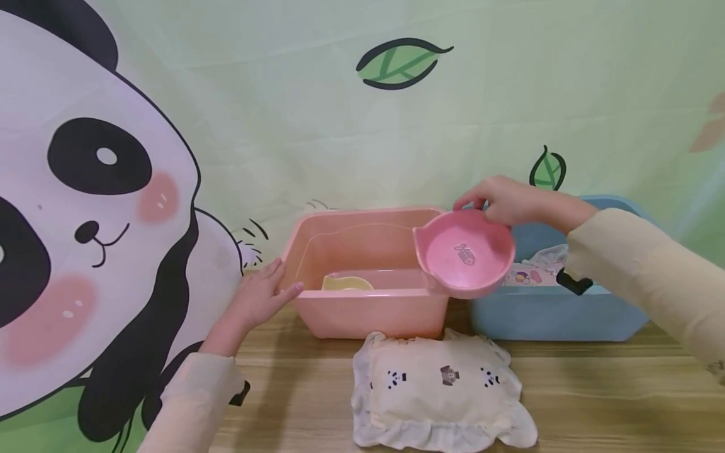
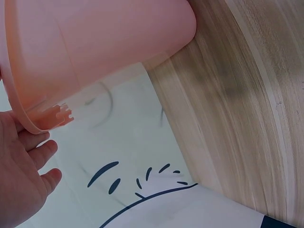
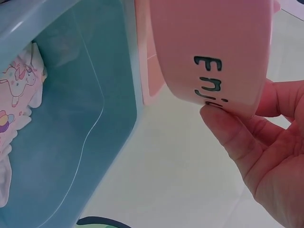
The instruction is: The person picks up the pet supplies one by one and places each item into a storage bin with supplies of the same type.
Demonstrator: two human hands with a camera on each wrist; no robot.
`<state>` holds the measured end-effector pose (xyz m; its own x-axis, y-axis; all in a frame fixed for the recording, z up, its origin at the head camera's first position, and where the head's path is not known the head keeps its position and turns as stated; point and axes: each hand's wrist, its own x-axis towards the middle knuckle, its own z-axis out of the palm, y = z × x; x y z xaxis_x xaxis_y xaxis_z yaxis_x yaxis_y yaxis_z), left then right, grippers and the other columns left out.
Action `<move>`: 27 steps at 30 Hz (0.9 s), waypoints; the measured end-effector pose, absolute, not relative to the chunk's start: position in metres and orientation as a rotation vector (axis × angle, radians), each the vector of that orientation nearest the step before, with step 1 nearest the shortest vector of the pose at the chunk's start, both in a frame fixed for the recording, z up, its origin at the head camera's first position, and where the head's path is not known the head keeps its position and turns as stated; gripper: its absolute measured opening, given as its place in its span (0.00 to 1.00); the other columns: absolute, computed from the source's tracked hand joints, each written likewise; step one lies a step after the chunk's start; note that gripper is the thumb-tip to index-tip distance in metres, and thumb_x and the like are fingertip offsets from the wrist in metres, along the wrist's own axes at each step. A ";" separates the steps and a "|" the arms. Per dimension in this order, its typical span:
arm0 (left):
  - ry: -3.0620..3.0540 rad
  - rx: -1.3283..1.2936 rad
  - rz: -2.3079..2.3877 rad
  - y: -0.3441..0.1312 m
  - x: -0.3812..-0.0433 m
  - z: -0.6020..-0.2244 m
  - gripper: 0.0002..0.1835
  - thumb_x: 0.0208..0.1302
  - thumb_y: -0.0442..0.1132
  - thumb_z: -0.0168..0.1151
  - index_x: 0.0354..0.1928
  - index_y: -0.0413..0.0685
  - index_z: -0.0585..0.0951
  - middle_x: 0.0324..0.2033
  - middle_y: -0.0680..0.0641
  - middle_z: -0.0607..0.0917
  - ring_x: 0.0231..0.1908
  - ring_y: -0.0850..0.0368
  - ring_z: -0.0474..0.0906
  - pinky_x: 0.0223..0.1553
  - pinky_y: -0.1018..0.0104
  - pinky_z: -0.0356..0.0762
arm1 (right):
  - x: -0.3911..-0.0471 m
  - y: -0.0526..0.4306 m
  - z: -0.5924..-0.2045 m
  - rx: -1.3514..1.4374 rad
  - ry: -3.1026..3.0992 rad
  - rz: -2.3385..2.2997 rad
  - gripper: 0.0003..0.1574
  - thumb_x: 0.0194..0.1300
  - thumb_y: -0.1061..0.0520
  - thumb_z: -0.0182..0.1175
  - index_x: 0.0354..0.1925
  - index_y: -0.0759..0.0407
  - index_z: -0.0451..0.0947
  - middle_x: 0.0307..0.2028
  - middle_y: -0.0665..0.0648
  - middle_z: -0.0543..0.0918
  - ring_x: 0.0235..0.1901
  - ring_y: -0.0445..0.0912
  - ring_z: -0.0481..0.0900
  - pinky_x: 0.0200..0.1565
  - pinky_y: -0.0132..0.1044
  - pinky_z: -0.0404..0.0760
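Observation:
My right hand (image 1: 504, 198) pinches the rim of a pink bowl (image 1: 467, 251) with thumb and fingers. The bowl is tipped so its inside, with a fish drawing, faces the head view; it has a pointed ear on the rim. Dark letters "Enj" show on its outer side (image 3: 209, 61) in the right wrist view. It hangs over the right end of a pink basin (image 1: 370, 314). My left hand (image 1: 257, 299) rests at that basin's left rim, fingers extended. Inside the basin lies a yellow item (image 1: 347, 284), mostly hidden by the front wall.
A blue basin (image 1: 557, 314) stands to the right, holding a frilled cloth item (image 1: 532, 274) with a pink cartoon print. On the wooden table (image 1: 595, 390), in front of the basins, lies a small frilled cream pillow (image 1: 442, 393). A panda-printed backdrop (image 1: 294, 126) hangs behind.

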<state>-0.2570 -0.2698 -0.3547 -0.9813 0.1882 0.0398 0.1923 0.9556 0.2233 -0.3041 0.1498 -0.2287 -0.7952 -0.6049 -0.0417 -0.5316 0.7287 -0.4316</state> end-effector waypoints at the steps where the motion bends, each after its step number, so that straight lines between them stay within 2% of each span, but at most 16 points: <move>1: -3.089 -0.302 -0.356 -0.270 -0.257 -0.354 0.45 0.58 0.69 0.36 0.66 0.42 0.51 0.66 0.38 0.51 0.66 0.40 0.46 0.62 0.40 0.43 | -0.305 0.149 -0.229 -0.905 2.753 -0.604 0.31 0.49 0.75 0.43 0.52 0.63 0.72 0.35 0.63 0.78 0.19 0.46 0.73 0.21 0.34 0.74; 10: -3.079 -0.312 -0.341 -0.269 -0.258 -0.353 0.46 0.57 0.70 0.34 0.66 0.41 0.52 0.66 0.38 0.52 0.66 0.41 0.46 0.63 0.42 0.42 | -0.312 0.143 -0.228 -0.856 2.768 -0.624 0.31 0.50 0.75 0.44 0.53 0.64 0.71 0.35 0.64 0.78 0.19 0.47 0.74 0.22 0.34 0.76; 18: -3.086 -0.292 -0.356 -0.269 -0.259 -0.353 0.48 0.55 0.72 0.34 0.66 0.42 0.52 0.66 0.38 0.52 0.66 0.40 0.46 0.63 0.41 0.42 | -0.316 0.136 -0.227 -0.821 2.765 -0.616 0.29 0.54 0.74 0.46 0.55 0.63 0.70 0.36 0.63 0.76 0.27 0.48 0.74 0.24 0.34 0.78; 27: -3.097 -0.283 -0.357 -0.270 -0.259 -0.354 0.48 0.55 0.72 0.34 0.66 0.41 0.52 0.66 0.38 0.52 0.66 0.40 0.45 0.63 0.41 0.41 | -0.320 0.131 -0.228 -0.798 2.770 -0.592 0.27 0.55 0.73 0.46 0.55 0.64 0.69 0.35 0.63 0.76 0.25 0.48 0.73 0.23 0.34 0.77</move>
